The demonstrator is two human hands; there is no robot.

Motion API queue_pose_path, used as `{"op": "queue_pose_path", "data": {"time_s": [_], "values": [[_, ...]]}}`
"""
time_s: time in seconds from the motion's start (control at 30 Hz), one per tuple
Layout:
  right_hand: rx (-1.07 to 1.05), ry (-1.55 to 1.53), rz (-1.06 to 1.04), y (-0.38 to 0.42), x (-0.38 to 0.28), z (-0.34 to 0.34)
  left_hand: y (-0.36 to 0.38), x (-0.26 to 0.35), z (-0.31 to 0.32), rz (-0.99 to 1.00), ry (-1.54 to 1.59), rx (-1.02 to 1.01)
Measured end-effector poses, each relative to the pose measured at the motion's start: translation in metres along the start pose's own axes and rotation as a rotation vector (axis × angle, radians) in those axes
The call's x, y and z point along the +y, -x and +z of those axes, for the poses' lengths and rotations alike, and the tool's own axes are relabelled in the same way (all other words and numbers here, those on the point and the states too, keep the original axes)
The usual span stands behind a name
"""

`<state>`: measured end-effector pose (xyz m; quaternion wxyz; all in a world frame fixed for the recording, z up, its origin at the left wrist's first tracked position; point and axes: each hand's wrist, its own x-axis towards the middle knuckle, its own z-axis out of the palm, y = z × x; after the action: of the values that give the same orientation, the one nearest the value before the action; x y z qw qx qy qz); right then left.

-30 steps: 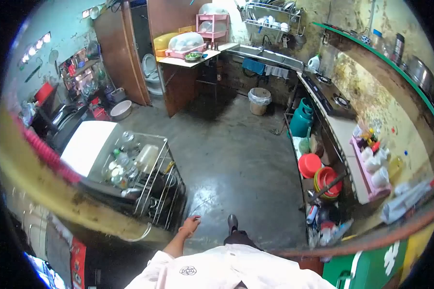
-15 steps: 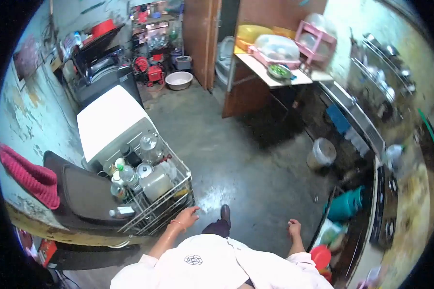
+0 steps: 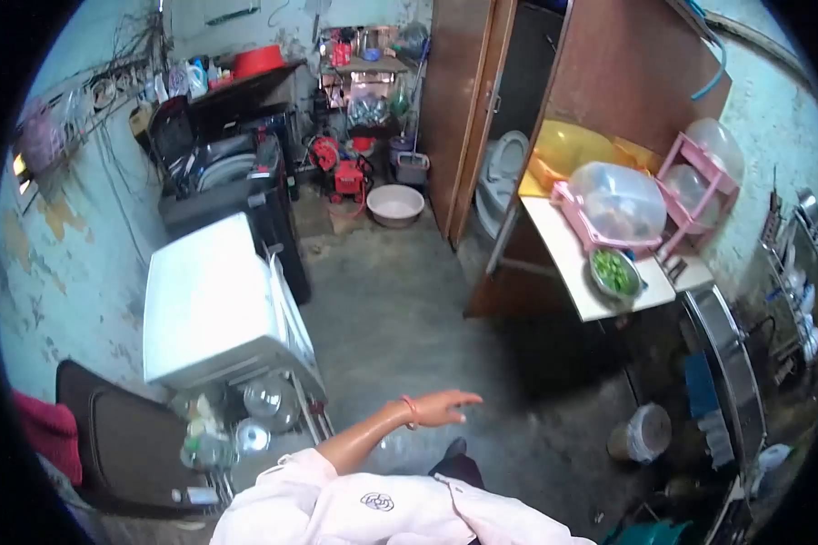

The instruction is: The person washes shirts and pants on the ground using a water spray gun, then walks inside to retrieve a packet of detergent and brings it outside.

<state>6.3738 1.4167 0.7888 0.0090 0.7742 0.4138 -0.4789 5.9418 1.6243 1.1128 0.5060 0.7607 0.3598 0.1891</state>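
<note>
My left hand [image 3: 441, 408] reaches out in front of my body over the bare floor, its fingers stretched and holding nothing. A red band [image 3: 409, 407] circles that wrist. My right hand is out of the frame. Left of my forearm stands a wire rack with glass jars [image 3: 271, 401], a plastic bottle [image 3: 211, 450] and a metal lid [image 3: 252, 436], partly hidden by my sleeve. Ahead on the right, a metal bowl of cut green vegetables [image 3: 615, 272] sits near the edge of a white tabletop [image 3: 563, 263].
A white cabinet [image 3: 211, 300] and a black washing machine [image 3: 218, 213] line the left wall. Further ahead lies a pale basin [image 3: 395, 206] by an open brown door [image 3: 463, 109]. A lidded bucket [image 3: 647, 434] stands on the right, below a steel sink [image 3: 727, 345].
I have stepped forward, so the table and bowl are nearer and the rack has slid down the view. My left hand has swung forward and right; my right hand has left the frame.
</note>
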Motion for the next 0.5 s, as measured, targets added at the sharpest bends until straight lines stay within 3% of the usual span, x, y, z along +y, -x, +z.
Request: {"op": "queue_pose_path", "data": {"time_s": [0.1,0.2,0.27,0.33,0.4,0.43,0.47,0.5], "values": [[-0.050,0.067,-0.044,-0.072,-0.090,-0.032,-0.059,-0.059,-0.065,-0.059,-0.142,-0.136],[-0.086,0.170,-0.126,-0.166,-0.182,-0.064,-0.083,-0.110,-0.128,-0.429,-0.386,0.053],[-0.112,0.286,-0.205,-0.231,-0.260,-0.085,-0.087,-0.141,-0.172,-0.676,-0.080,0.146],[-0.141,0.637,-0.458,-0.314,-0.347,-0.099,-0.072,-0.186,-0.219,-0.719,-0.150,0.151],[-0.126,1.186,-0.898,-0.404,-0.463,-0.098,-0.043,-0.215,-0.259,-0.571,-0.084,0.240],[0.217,0.679,-0.732,-0.452,-0.511,-0.077,-0.027,-0.231,-0.279,-0.625,-0.088,0.382],[0.049,0.749,-0.805,-0.516,-0.566,-0.082,-0.011,-0.248,-0.298,-0.676,-0.091,0.527],[0.017,0.924,-0.803,-0.492,-0.661,-0.089,-0.003,-0.248,-0.315,-0.797,-0.055,0.756]]}}
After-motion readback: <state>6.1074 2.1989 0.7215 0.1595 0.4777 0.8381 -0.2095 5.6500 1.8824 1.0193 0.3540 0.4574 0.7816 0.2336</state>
